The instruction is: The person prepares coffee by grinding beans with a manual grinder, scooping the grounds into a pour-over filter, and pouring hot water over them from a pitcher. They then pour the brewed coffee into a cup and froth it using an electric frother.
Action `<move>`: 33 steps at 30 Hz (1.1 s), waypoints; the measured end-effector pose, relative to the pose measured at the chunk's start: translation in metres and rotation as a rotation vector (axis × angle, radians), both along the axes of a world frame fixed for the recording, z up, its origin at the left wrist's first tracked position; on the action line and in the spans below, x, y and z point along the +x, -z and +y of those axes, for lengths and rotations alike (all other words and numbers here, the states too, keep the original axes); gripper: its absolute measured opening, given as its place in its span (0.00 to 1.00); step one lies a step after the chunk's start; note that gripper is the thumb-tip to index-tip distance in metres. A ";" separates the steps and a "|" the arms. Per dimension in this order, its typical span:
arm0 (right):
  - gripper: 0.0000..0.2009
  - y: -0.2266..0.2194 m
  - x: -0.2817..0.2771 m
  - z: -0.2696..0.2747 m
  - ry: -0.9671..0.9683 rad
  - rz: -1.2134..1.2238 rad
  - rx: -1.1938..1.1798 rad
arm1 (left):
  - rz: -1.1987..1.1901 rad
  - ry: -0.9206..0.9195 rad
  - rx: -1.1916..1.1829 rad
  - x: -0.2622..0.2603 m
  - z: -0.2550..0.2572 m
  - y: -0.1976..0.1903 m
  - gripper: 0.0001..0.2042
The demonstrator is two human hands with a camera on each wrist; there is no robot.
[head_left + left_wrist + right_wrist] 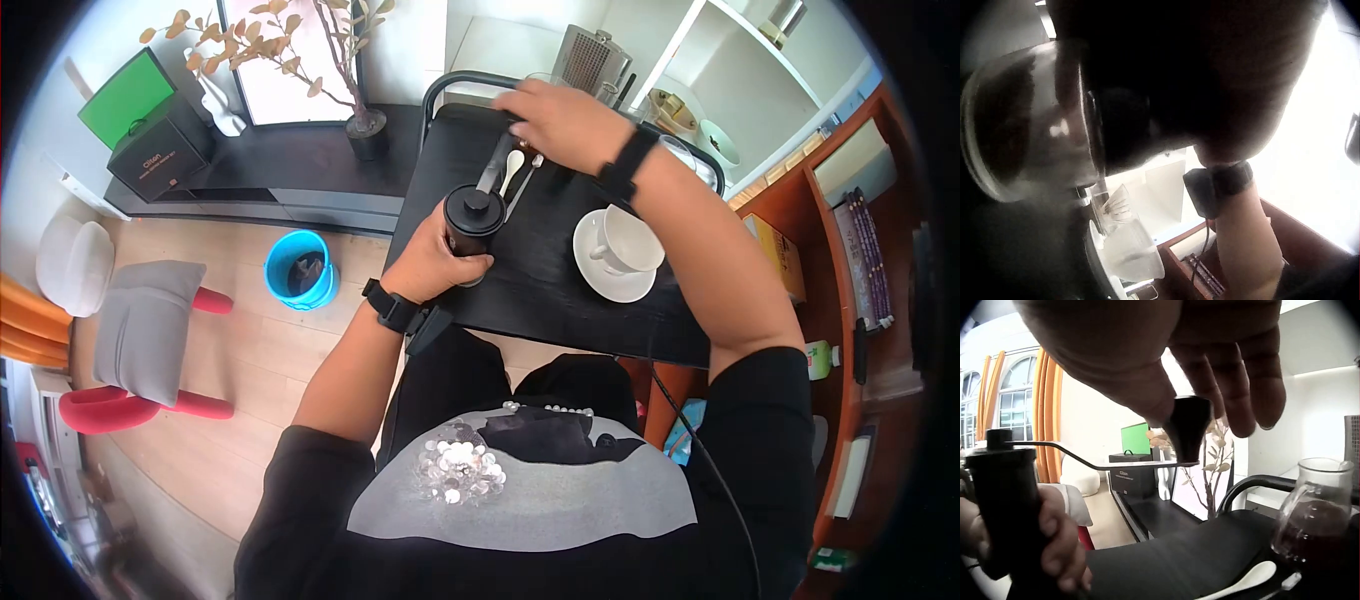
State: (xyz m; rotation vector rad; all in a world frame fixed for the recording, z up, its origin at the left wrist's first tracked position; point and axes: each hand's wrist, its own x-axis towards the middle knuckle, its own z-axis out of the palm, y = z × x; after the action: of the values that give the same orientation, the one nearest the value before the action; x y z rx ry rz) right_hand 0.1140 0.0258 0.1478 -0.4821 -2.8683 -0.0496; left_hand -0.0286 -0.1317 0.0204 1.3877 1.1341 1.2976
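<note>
A black hand grinder stands upright at the table's near edge, my left hand wrapped round its body. From its lid a long crank arm reaches out to a black knob. My right hand holds that knob, the thumb against it and several fingers curving down beyond in the right wrist view. The left wrist view shows the grinder's clear lower container; deep shadow hides most of the hand there. Beside the grinder lie a pale spoon and a thinner one.
To the right, a white cup sits on its saucer. A glass pitcher holding dark liquid stands beyond the spoons. The black table has a raised rail at its far end. A blue bucket is on the floor to the left.
</note>
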 end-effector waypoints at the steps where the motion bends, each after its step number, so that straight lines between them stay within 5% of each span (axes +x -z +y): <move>1: 0.13 -0.003 0.013 -0.004 0.024 -0.012 0.024 | -0.019 -0.037 0.017 0.003 -0.001 -0.001 0.26; 9: 0.13 -0.049 0.081 -0.118 0.082 -0.247 -0.152 | -0.113 -0.195 0.021 0.014 -0.004 0.000 0.25; 13: 0.11 -0.043 0.050 -0.153 -0.244 -0.290 -0.335 | -0.109 -0.251 0.084 0.010 -0.001 0.002 0.25; 16: 0.10 -0.023 0.006 -0.163 -0.498 -0.133 -0.228 | -0.076 -0.252 0.050 0.009 -0.005 0.004 0.25; 20: 0.10 -0.010 -0.075 -0.152 -0.500 -0.089 -0.069 | -0.860 0.038 0.153 0.011 -0.014 0.024 0.24; 21: 0.11 -0.013 -0.092 -0.143 -0.451 -0.088 -0.016 | -0.853 0.050 0.151 0.009 -0.009 0.021 0.24; 23: 0.11 -0.020 -0.125 -0.112 -0.387 -0.211 0.089 | 0.355 -0.328 0.369 0.006 0.001 0.012 0.24; 24: 0.11 -0.022 -0.131 -0.093 -0.315 -0.236 0.095 | 0.357 -0.322 0.375 0.007 0.002 0.009 0.24; 26: 0.12 -0.018 -0.136 -0.051 -0.185 -0.225 0.096 | -0.028 -0.282 0.130 0.009 0.000 0.005 0.24; 29: 0.15 -0.015 -0.092 0.005 -0.055 -0.218 0.057 | -0.042 -0.306 0.109 0.012 -0.002 -0.004 0.24; 33: 0.14 -0.025 -0.002 0.003 0.084 -0.186 -0.061 | -0.075 -0.328 0.080 0.015 -0.002 -0.001 0.24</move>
State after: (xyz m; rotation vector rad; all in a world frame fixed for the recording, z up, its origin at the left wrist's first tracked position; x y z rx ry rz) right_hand 0.1119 0.0284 0.1726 -0.6411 -3.0373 -0.0221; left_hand -0.0132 -0.1334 0.0210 1.2321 1.3084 1.6285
